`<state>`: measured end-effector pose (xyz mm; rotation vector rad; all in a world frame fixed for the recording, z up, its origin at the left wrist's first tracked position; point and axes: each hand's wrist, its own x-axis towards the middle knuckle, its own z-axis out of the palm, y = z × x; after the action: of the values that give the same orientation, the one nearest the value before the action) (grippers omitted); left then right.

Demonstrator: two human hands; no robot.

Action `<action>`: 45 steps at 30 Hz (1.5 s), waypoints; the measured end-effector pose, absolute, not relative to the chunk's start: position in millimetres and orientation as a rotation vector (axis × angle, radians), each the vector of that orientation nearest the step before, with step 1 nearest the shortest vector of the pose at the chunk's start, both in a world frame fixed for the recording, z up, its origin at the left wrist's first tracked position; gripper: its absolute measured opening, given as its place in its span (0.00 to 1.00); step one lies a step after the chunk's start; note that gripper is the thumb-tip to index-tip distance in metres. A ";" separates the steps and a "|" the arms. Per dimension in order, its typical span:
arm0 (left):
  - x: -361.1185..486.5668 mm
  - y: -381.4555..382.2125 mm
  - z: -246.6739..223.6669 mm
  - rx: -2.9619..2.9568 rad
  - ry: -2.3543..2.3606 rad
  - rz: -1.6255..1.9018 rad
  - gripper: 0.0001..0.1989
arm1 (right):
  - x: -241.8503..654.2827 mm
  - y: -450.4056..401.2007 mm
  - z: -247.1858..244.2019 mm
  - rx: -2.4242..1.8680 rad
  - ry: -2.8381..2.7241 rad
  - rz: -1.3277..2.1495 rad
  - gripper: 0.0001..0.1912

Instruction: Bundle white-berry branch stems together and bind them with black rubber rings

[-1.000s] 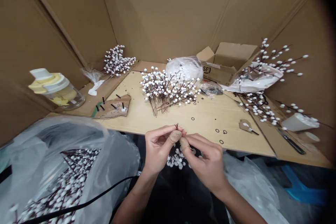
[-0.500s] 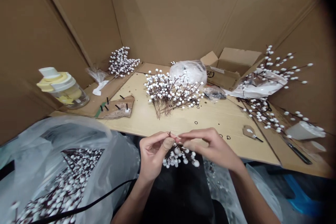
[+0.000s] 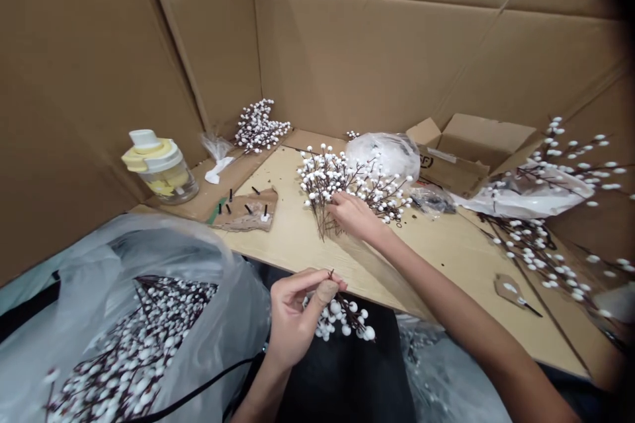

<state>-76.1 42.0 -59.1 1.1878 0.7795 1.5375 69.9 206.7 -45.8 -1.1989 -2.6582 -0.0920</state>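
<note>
The white-berry spray [image 3: 342,318] hangs toward 4 o'clock from the left hand [image 3: 292,317], whose taped thumb [image 3: 326,291] and fingers pinch its thin stem so the berries stay free, while the right hand [image 3: 353,213] touches the pile of berry sprays [image 3: 317,175] at 1 o'clock on the wooden board [image 3: 292,251], its grip not possible to tell.

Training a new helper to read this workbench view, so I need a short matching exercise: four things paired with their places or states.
Things:
1. Left hand
2. Right hand
3. Clear jar with a yellow-and-white lid
4. Small black pieces

Places or states:
A. Touching a large bundle of white-berried brown stems
B. Standing on a brown cardboard strip
C. Pinching a short white-berried sprig
D. Lying on a torn brown cardboard scrap

Pairs: 1-C, 2-A, 3-B, 4-D
</note>
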 end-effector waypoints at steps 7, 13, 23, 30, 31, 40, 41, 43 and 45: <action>-82.1 46.8 -56.9 1.165 0.781 1.559 0.09 | 86.2 231.1 -18.3 -1.098 -2.506 -0.208 0.08; -76.2 52.8 -50.6 1.064 0.752 1.589 0.07 | 146.0 235.2 41.0 -1.050 -1.751 -0.423 0.09; -56.2 52.5 -33.2 1.165 0.673 1.548 0.06 | 126.7 25.1 77.6 -1.036 -1.930 -0.109 0.11; -38.8 39.5 -19.8 1.200 0.544 1.481 0.08 | 96.9 -4.9 0.8 -0.935 -1.687 0.301 0.14; -37.0 37.4 -18.0 1.208 0.535 1.462 0.08 | 94.5 -6.9 -6.1 -0.940 -1.632 0.269 0.14; -21.6 27.4 -11.1 1.277 0.505 1.387 0.10 | 91.3 -20.5 -12.7 -0.984 -1.457 0.044 0.14; -20.6 27.0 -10.6 1.278 0.512 1.379 0.09 | 91.8 -20.7 -12.7 -0.997 -1.463 0.026 0.14; -19.4 26.6 -9.6 1.283 0.525 1.362 0.08 | 92.9 -21.5 -13.2 -1.014 -1.476 -0.004 0.14; -18.9 26.4 -8.7 1.301 0.532 1.353 0.08 | 94.4 -23.0 -13.8 -1.017 -1.459 -0.044 0.15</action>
<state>-18.9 26.4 -8.7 1.3007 0.5316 1.3526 94.4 -23.0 -13.8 -1.0173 -1.4591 -0.0439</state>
